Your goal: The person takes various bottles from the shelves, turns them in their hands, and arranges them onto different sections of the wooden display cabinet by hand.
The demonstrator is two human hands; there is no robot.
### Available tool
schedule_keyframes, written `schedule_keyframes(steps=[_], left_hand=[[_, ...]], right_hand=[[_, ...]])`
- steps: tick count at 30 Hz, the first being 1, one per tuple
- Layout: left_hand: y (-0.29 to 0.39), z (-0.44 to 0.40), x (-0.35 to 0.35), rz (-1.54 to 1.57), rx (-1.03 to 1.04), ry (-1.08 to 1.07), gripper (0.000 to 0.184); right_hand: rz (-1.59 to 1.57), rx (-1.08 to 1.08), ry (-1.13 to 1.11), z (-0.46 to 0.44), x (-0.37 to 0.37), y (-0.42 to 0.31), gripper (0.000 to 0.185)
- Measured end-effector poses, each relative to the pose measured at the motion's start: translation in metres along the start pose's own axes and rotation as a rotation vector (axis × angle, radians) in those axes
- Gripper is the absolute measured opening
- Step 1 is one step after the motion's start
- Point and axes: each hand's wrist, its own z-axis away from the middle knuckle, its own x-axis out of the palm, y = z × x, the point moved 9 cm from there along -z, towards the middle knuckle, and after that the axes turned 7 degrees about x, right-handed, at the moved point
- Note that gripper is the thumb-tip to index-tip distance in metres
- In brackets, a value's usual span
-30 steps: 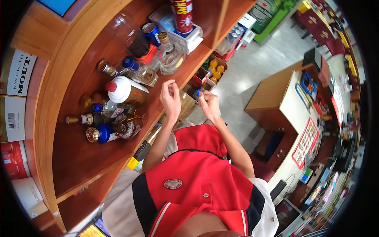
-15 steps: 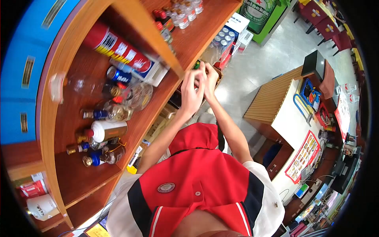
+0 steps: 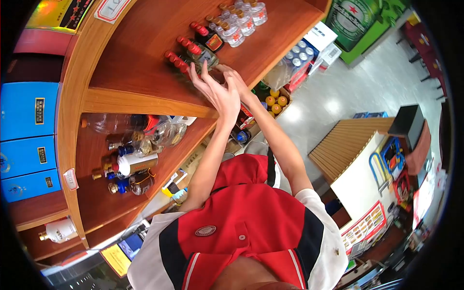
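My left hand (image 3: 220,99) reaches onto the upper shelf with its fingers stretched and spread. Its fingertips are at small red-capped bottles (image 3: 178,62) and a clear bottle (image 3: 207,59) with a red cap; whether they touch is unclear. Close behind it, my right hand (image 3: 235,81) has its fingers extended toward the base of the same clear bottle, partly covered by the left hand. No grasped object shows in either hand. A dark bottle (image 3: 210,39) with a red cap stands just beyond, beside several clear bottles (image 3: 233,36) with brown stoppers.
A wooden divider (image 3: 150,102) separates this shelf from the lower one, where liquor bottles (image 3: 137,164) stand. Below the shelf edge, a box holds yellow-topped items (image 3: 275,101). Packed cans (image 3: 299,53) sit farther out. A counter (image 3: 355,162) is at right.
Both hands have moved up and left, from together above the box below the shelf edge to the red-capped bottles on the shelf. The fingers have spread, and the view has shifted.
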Motion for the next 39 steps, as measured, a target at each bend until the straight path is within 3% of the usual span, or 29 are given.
schedule_keyframes(steps=[1, 11, 14, 16, 18, 20, 22, 25, 26, 28, 30, 32, 36, 39], left_hand=[[-0.003, -0.001, -0.001, -0.036, 0.003, -0.004, 0.064], [-0.03, 0.005, 0.0, -0.114, -0.139, 0.015, 0.072], [-0.025, 0.004, 0.0, -0.047, -0.139, 0.016, 0.074], [-0.019, 0.006, -0.001, 0.002, -0.163, 0.022, 0.075], [-0.005, 0.007, -0.006, -0.018, -0.146, 0.018, 0.076], [0.006, 0.011, 0.0, 0.189, -0.147, -0.038, 0.076], [0.017, 0.015, -0.002, 0.142, -0.094, -0.037, 0.076], [0.017, 0.036, 0.014, 0.67, -0.352, -0.185, 0.082], [0.021, 0.041, 0.01, 0.684, -0.356, -0.198, 0.082], [0.028, 0.063, 0.016, 1.151, -0.602, -0.246, 0.078], [0.038, 0.081, 0.007, 1.244, -0.669, -0.303, 0.073], [0.046, 0.115, 0.006, 1.617, -1.008, -0.35, 0.065], [0.046, 0.152, -0.033, 1.94, -1.049, -0.321, 0.063], [0.026, 0.167, -0.089, 1.88, -0.982, -0.265, 0.062]], right_hand=[[-0.079, 0.095, -0.079, -0.001, 0.008, 0.007, 0.047], [-0.011, 0.094, -0.182, 0.003, 0.009, -0.002, 0.031], [0.028, 0.01, -0.115, 0.012, -0.002, -0.015, 0.026], [0.034, 0.088, -0.007, 0.024, -0.024, -0.027, 0.023], [-0.005, 0.073, 0.068, 0.042, -0.043, -0.049, 0.024], [0.1, 0.131, 0.197, 0.062, -0.068, -0.07, 0.028], [0.119, 0.175, 0.298, 0.09, -0.082, -0.075, 0.035], [0.143, 0.212, 0.411, 0.136, -0.105, -0.094, 0.042], [0.252, 0.109, 0.474, 0.15, -0.116, -0.116, 0.045], [0.373, 0.009, 0.536, 0.181, -0.125, -0.15, 0.048], [0.479, -0.055, 0.51, 0.209, -0.119, -0.178, 0.053], [0.517, -0.128, 0.525, 0.235, -0.107, -0.198, 0.054], [0.646, -0.301, 0.476, 0.273, -0.058, -0.237, 0.053], [0.61, -0.352, 0.425, 0.301, -0.018, -0.256, 0.054]])
